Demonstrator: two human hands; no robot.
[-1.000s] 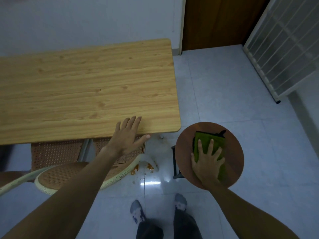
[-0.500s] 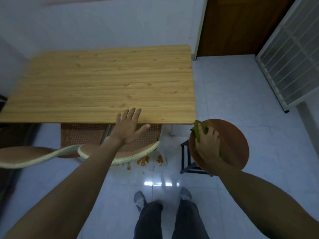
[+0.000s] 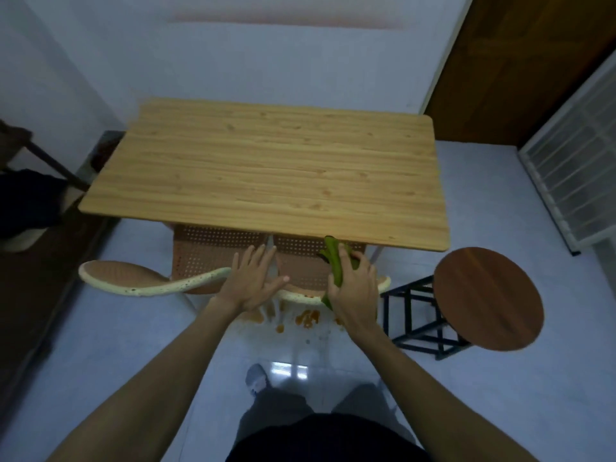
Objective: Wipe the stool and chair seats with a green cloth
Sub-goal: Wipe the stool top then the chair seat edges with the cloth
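The right hand (image 3: 353, 285) grips the green cloth (image 3: 335, 265) directly over the chair seat (image 3: 300, 261); the left hand (image 3: 251, 281), open, rests beside it.

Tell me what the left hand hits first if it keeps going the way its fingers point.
Probably the perforated chair seat tucked under the wooden table; the left hand hovers near it, but depth is unclear.

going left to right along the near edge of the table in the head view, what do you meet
left chair → left hand → right hand gripping the green cloth → black stool frame → round stool seat
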